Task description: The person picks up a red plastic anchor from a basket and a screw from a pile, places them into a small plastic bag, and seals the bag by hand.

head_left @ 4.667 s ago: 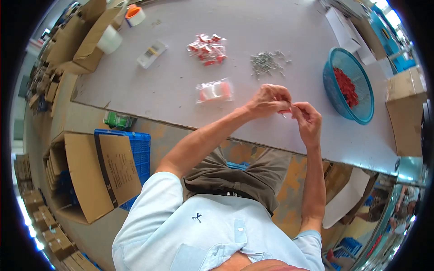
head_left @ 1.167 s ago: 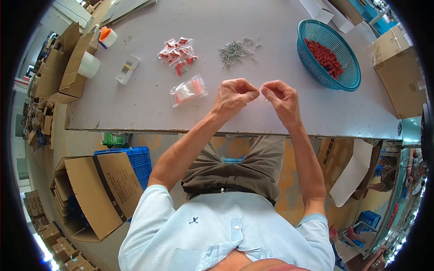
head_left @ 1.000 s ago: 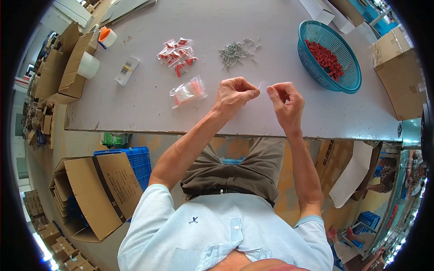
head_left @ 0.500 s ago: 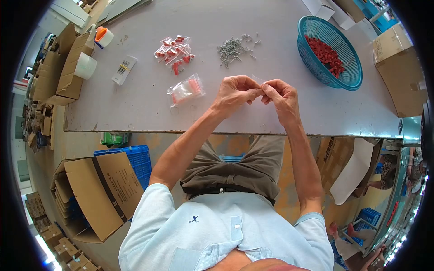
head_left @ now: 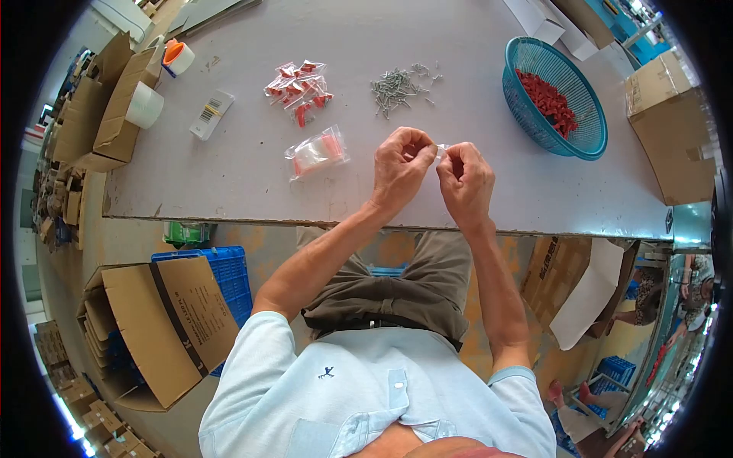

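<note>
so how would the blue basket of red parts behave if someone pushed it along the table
The blue basket would probably slide rather than tip, its red parts lying low inside. Its thin perforated wall may flex slightly. The uncovered, loose parts could shift if jolted.

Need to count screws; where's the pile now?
In the head view, the screw pile lies on the table beyond the left hand, between red-filled bags on the left and the teal basket on the right.
</note>
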Action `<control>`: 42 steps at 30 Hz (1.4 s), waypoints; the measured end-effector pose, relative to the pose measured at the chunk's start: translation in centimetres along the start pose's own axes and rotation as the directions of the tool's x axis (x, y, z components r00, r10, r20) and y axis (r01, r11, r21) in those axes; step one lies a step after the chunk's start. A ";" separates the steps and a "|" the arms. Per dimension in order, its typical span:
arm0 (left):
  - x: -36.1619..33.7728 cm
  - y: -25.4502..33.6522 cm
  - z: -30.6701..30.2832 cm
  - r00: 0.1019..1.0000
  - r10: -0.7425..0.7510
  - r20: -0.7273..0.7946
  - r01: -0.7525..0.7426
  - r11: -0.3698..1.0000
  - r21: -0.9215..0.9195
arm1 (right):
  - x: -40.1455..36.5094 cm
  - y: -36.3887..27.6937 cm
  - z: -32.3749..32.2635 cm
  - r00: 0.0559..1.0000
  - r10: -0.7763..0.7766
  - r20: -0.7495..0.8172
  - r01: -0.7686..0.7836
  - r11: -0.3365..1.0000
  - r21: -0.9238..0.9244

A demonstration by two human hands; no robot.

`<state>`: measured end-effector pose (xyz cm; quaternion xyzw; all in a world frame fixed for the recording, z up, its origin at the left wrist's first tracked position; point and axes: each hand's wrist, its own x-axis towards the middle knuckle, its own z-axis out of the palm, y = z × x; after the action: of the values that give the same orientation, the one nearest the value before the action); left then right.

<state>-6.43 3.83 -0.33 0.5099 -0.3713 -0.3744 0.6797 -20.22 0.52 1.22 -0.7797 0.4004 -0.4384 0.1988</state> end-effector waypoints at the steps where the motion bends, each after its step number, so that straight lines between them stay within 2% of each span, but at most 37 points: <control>1: -0.1 0.5 -0.2 0.998 0.041 0.049 -0.048 0.987 0.154 | -0.1 -0.3 0.0 1.000 -0.005 0.007 0.005 1.000 -0.001; 2: -0.2 0.8 -0.4 0.992 0.072 0.105 -0.101 0.948 0.302 | -0.1 -0.6 -0.1 1.000 -0.002 0.025 0.002 1.000 0.003; 7: 0.2 0.7 -1.6 0.984 0.053 0.170 -0.095 0.964 0.250 | 0.5 -1.2 0.5 0.998 0.003 0.061 -0.006 0.999 0.040; 9: 0.7 0.8 -2.5 0.980 0.059 0.188 -0.103 0.966 0.237 | 0.7 -1.3 0.8 0.994 0.073 0.087 -0.079 0.995 0.066; 11: 1.4 1.1 -3.6 0.973 -0.054 0.224 0.014 0.984 0.176 | 1.1 -1.5 1.2 0.990 0.074 0.117 -0.087 0.990 0.110; 15: 2.5 0.6 -4.9 0.979 -0.083 0.187 0.049 0.983 0.178 | 3.6 0.9 1.7 0.986 0.092 0.136 -0.115 0.978 0.176; 17: 2.7 0.5 -4.9 0.981 -0.092 0.172 0.060 0.981 0.185 | 6.3 3.8 1.9 0.993 0.034 0.109 -0.039 0.998 0.049; 18: 2.8 0.3 -4.6 0.980 -0.090 0.175 0.059 0.982 0.178 | 7.8 5.2 1.9 0.994 0.033 0.109 -0.037 0.998 0.041; 20: 2.8 -0.2 -4.1 0.983 0.006 0.181 -0.052 0.967 0.249 | 10.5 7.9 1.9 0.985 -0.090 0.146 0.122 0.967 -0.225; 24: 2.9 -0.2 -3.6 0.976 0.007 0.217 -0.066 0.961 0.268 | 15.2 11.5 3.2 0.975 -0.089 0.205 0.155 0.931 -0.330; 26: 3.0 -0.5 -3.6 0.980 0.004 0.197 -0.051 0.970 0.236 | 16.8 12.6 4.0 0.955 -0.140 0.260 0.236 0.891 -0.389; 30: 3.1 -0.3 -3.6 0.979 -0.019 0.202 -0.032 0.969 0.247 | 18.5 12.0 5.3 0.905 -0.191 0.380 0.347 0.848 -0.400; 32: 3.1 -0.5 -3.6 0.978 -0.011 0.208 -0.038 0.972 0.231 | 19.0 11.3 5.5 0.844 -0.105 0.527 0.354 0.846 -0.399; 35: 3.0 -0.1 -3.6 0.977 -0.032 0.212 -0.020 0.970 0.240 | 18.8 10.5 4.9 0.797 -0.103 0.595 0.368 0.864 -0.344; 38: 3.0 -0.2 -3.6 0.976 -0.026 0.216 -0.026 0.971 0.239 | 17.6 9.6 4.3 0.820 -0.156 0.550 0.375 0.873 -0.312; 42: 3.0 -0.1 -3.6 0.976 -0.015 0.219 -0.040 0.969 0.244 | 17.6 9.1 3.7 0.811 -0.107 0.575 0.317 0.907 -0.279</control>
<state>-1.91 2.66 -0.77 0.5437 -0.4908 -0.3752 0.5682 -16.01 -19.16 2.40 -0.9352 0.3092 -0.1356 0.1067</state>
